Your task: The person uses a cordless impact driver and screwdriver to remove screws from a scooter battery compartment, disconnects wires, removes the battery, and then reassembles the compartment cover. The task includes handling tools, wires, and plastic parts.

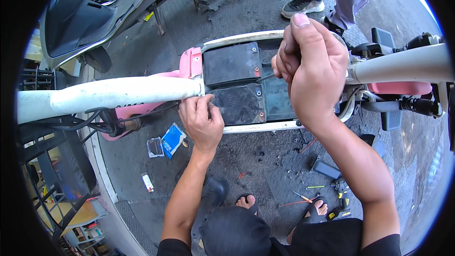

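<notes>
My left hand (pixel 203 121) is closed, fingertips pressed together at the left edge of the battery bay, just below the end of the white frame tube (pixel 128 91). What it pinches, if anything, is hidden. Close to the camera, my right hand (pixel 316 68) is curled into a fist with the thumb on top, over the right part of the bay. A thin dark line shows beside its fingers; I cannot make out what it holds. Two black batteries (pixel 232 64) with small terminals lie in the white-rimmed bay (pixel 279 126). A teal-tinted surface (pixel 278 97) shows right of them, partly covered by my right hand.
Pink body panels (pixel 190 62) flank the tube. A blue packet (pixel 173 140), a screwdriver (pixel 303 197), a dark box (pixel 326 168) and yellow-black tools (pixel 342 208) lie on the floor. Another scooter (pixel 80 23) stands far left. A person's shoe (pixel 303 4) is beyond the bay.
</notes>
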The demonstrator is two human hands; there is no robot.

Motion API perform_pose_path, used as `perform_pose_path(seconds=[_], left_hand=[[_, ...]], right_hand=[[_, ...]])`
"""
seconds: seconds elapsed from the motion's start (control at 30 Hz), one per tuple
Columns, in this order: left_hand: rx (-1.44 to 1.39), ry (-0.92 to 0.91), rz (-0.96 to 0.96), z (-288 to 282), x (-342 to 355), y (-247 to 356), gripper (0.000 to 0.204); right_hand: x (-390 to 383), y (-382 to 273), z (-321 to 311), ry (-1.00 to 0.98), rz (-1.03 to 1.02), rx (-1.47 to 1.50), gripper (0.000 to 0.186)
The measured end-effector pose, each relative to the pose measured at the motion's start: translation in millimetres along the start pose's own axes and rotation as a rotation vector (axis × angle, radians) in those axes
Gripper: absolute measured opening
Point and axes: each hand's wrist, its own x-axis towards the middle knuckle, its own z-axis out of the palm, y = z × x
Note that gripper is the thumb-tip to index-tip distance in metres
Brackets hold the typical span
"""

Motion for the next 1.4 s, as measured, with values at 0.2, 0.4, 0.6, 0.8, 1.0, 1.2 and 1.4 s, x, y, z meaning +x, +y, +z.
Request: perform_pose_path(seconds=[0.2,0.4,0.6,0.8,1.0,1.2,1.4], left_hand=[[0.021,-0.024,-0.032,2.7,-0.5,-2.4,0.022],[0.029,-0.047,-0.004,0.2,1.4,-1.0,0.022],[0.044,-0.020,0.039,1.4,-1.0,-3.5,0.023],[0.044,0.018,0.063,4.3,-3.8,-5.0,0.022],[0.030,0.027,0.054,0.8,-3.0,-1.5,0.023],[0.034,0.039,0.018,2.8,-10.9,-5.5,0.027],[0.042,0.034,0.035,2.4,-9.6,-3.1,0.027]], right_hand=[[69.1,30.9,7.6,-0.013,0.132,0.093,0.038],[100.4,40.8,13.8,-0.030,0.296,0.116,0.028],[109.8,55.1,0.0,0.034,0.244,0.146,0.030],[134.3,69.9,19.5,0.002,0.240,0.090,0.030],[77.7,49.8,-3.0,0.011,-0.092,-0.022,0.038],[-61.7,21.5,-51.7,-0.194,-0.229,0.047,0.033],[27.8,11.3,-45.1,0.069,0.153,0.197,0.037]])
